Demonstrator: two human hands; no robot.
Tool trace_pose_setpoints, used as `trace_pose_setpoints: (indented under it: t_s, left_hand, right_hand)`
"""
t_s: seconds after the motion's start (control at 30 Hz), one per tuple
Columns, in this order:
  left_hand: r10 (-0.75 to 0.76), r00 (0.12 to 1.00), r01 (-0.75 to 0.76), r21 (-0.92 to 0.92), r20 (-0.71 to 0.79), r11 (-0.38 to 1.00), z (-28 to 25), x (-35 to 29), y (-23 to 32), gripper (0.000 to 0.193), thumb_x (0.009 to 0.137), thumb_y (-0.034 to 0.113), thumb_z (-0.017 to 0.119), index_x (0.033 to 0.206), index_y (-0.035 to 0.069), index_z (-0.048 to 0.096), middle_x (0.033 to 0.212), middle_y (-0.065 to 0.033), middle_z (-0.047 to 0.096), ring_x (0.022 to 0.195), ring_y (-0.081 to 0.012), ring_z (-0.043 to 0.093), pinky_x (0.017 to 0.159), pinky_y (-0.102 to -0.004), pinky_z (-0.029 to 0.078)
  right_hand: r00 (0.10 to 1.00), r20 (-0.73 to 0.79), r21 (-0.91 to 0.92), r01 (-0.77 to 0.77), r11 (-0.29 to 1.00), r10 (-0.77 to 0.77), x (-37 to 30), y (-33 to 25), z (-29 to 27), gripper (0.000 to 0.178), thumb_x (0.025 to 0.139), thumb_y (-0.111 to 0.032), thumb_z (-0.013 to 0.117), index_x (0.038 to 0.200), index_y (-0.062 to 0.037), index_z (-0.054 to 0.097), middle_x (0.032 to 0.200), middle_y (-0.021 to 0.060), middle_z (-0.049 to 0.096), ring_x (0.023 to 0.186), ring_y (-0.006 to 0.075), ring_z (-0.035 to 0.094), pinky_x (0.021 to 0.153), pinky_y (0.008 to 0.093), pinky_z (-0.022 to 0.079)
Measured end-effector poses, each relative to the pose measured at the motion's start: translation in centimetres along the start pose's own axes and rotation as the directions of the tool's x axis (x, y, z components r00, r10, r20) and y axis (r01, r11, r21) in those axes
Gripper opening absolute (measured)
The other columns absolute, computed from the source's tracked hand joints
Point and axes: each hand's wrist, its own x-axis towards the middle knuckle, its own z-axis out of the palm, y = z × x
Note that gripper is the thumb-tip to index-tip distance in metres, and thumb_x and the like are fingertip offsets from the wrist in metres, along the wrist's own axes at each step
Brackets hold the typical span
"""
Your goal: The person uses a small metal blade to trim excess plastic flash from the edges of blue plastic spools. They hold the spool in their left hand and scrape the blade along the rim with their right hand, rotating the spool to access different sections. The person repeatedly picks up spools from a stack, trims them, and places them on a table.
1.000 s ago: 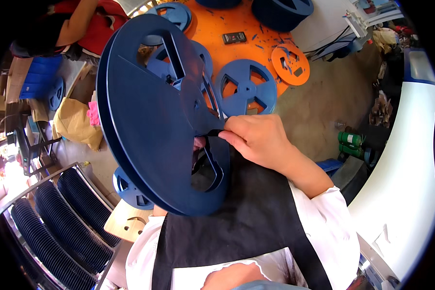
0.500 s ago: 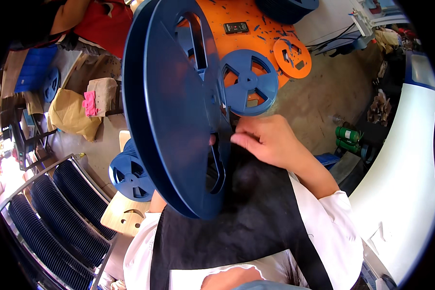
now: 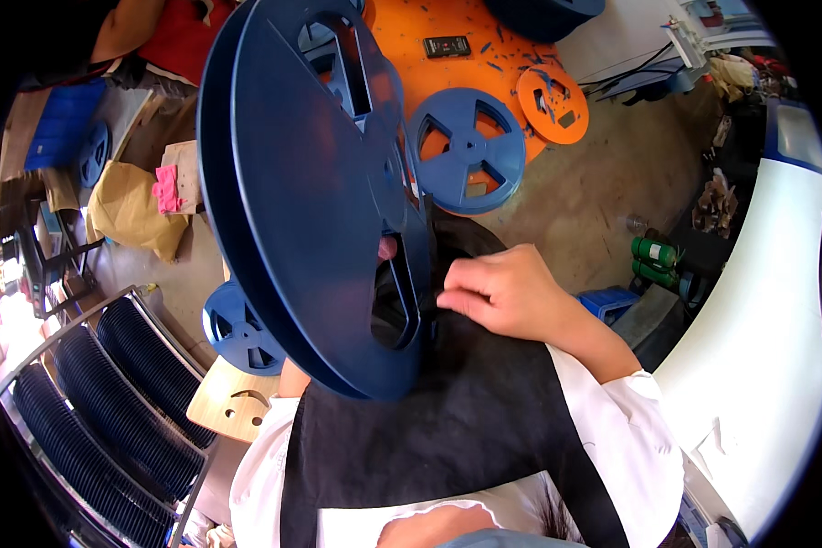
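A large blue plastic reel (image 3: 310, 183), two flanges with a gap between them, is held up on edge and tilted in front of me. Most of my left hand (image 3: 387, 247) is hidden behind it; a fingertip shows through one of the reel's cut-out slots, and the hand supports the reel. Just right of the reel's edge, over my black apron (image 3: 429, 438), is my right hand (image 3: 511, 292). Its fingers are curled and pinched together beside the lower slot, apart from the flange. Whatever they hold, if anything, is too dark to make out.
Beyond the reel stands an orange round table (image 3: 411, 27) with blue scraps, a black device (image 3: 447, 47), a blue reel (image 3: 470, 146) and an orange disc (image 3: 571, 87). A rack (image 3: 110, 393) of dark discs and a wooden stool (image 3: 228, 402) are at left. Another person's arm (image 3: 123, 32) shows upper left.
The reel has shifted left and turned a little more of its face toward me. My right hand has come down toward my apron, its fingers still pinched. The left fingertip shows more through the slot.
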Motion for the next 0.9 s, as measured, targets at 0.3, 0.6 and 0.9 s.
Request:
trace_pose_setpoints:
  t_s: [0.3, 0.6, 0.9]
  left_hand:
    - [-0.004, 1.000, 0.004, 0.004, 0.007, 1.000, 0.3, -0.5, -0.3, 0.075, 0.079, 0.054, 0.081, 0.128, 0.001, 0.059, 0.118, -0.0110, 0.066, 0.103, -0.0225, 0.066, 0.089, -0.0356, 0.055]
    - [-0.005, 1.000, 0.005, 0.007, 0.003, 1.000, 0.4, -0.8, -0.6, 0.075, 0.079, 0.054, 0.080, 0.128, 0.001, 0.059, 0.118, -0.0112, 0.066, 0.103, -0.0226, 0.066, 0.090, -0.0356, 0.054]
    - [-0.011, 1.000, 0.011, 0.006, 0.008, 1.000, 0.9, -1.1, -0.8, 0.074, 0.080, 0.053, 0.080, 0.128, 0.002, 0.059, 0.118, -0.0113, 0.066, 0.104, -0.0226, 0.066, 0.090, -0.0356, 0.054]
  right_hand:
    - [0.960, -0.271, -0.073, 0.056, 0.996, -0.074, 1.7, 0.2, 0.3, 0.019, 0.084, -0.018, 0.080, 0.082, -0.0077, 0.064, 0.066, 0.0067, 0.062, 0.059, 0.0251, 0.062, 0.052, 0.0330, 0.045]
    - [0.993, -0.112, -0.002, -0.036, 0.999, 0.036, -0.1, 0.0, 0.2, 0.021, 0.088, -0.025, 0.074, 0.082, -0.0098, 0.062, 0.067, 0.0071, 0.063, 0.062, 0.0309, 0.063, 0.054, 0.0393, 0.046]
    - [0.999, 0.051, -0.091, 0.024, 0.996, -0.020, -1.9, -0.6, 0.4, 0.021, 0.091, -0.029, 0.070, 0.082, -0.0119, 0.062, 0.069, 0.0048, 0.065, 0.062, 0.0289, 0.064, 0.054, 0.0390, 0.046]
